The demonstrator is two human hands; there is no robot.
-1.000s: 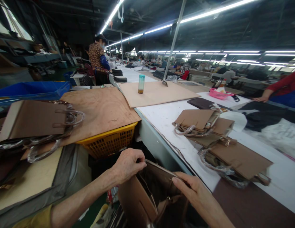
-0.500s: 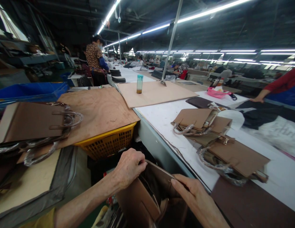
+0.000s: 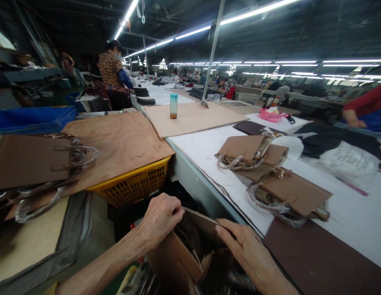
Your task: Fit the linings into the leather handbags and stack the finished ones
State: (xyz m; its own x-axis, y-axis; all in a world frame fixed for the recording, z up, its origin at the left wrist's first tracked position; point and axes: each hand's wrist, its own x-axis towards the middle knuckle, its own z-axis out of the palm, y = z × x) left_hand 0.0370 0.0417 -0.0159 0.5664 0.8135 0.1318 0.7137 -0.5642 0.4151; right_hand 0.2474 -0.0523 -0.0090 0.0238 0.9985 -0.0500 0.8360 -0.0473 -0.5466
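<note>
A brown handbag point(image 3: 174, 258) is held low in front of me, its top edge parted so that the dark inside shows. My left hand point(image 3: 162, 219) pinches the far left corner of its rim between thumb and fingers. On the right of the same rim, my right hand point(image 3: 239, 243) grips the edge, thumb on the inner side. The lower part of the bag is dark and runs out of the frame. More brown bags point(image 3: 296, 190) with plastic-wrapped handles lie on the white table to the right, and another bag point(image 3: 32, 162) lies at the left.
A yellow basket point(image 3: 135, 182) stands under a brown board point(image 3: 116, 143). A bottle point(image 3: 173, 106) stands on a pale board point(image 3: 196, 119). The table edge point(image 3: 205, 180) runs close by my right hand. A person in a red sleeve point(image 3: 366, 100) is at the right, another person point(image 3: 112, 73) further back.
The view has swung slightly right, so things sit further left in it. Both hands keep their hold on the bag. The red-sleeved person's hand has lifted off the dark cloth.
</note>
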